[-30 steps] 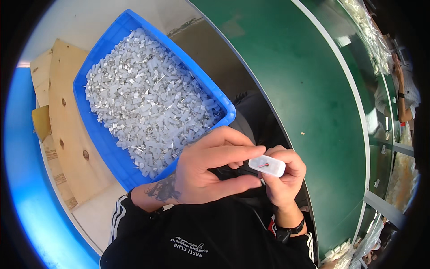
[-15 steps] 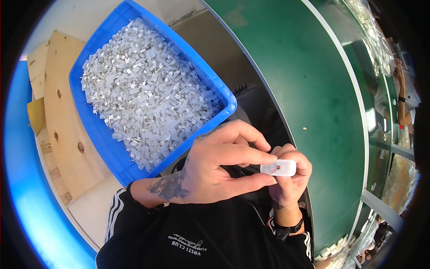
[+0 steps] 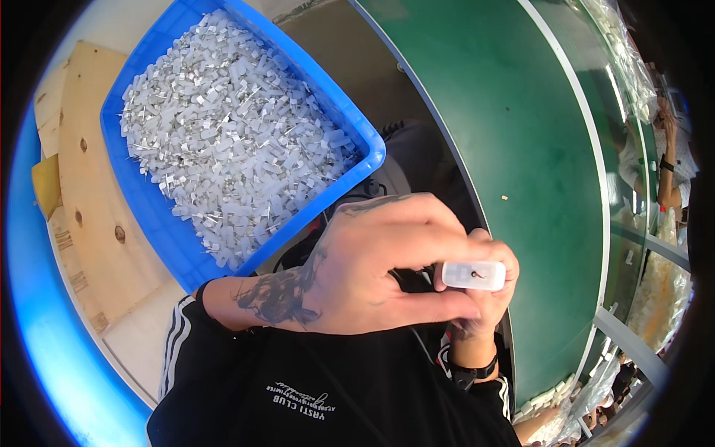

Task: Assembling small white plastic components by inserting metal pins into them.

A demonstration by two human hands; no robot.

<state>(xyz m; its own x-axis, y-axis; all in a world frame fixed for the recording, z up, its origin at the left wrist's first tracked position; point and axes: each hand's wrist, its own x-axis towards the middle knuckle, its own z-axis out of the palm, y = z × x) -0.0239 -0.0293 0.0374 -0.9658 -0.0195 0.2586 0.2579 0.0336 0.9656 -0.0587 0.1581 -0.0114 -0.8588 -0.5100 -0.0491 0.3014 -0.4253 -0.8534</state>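
A small white translucent plastic case is held up in front of me, with a dark spot and a thin dark-red line on its face. My left hand, tattooed on the wrist, reaches in from the left. Its thumb lies along the case's lower edge and its index finger along the upper edge. Behind and to the right, my right hand curls its fingers round the case, partly hidden by the left hand. A dark watch is on the right wrist.
At the left stands a blue bin heaped with small white plastic pieces with thin metal bits. A wooden board lies beyond it. To the right stretches a green table. At the far right another person's arm shows beside clear plastic bags.
Both hands and the case have shifted slightly right. My left thumb and index finger have slid further along the case's edges. The bin appears further up and left in view.
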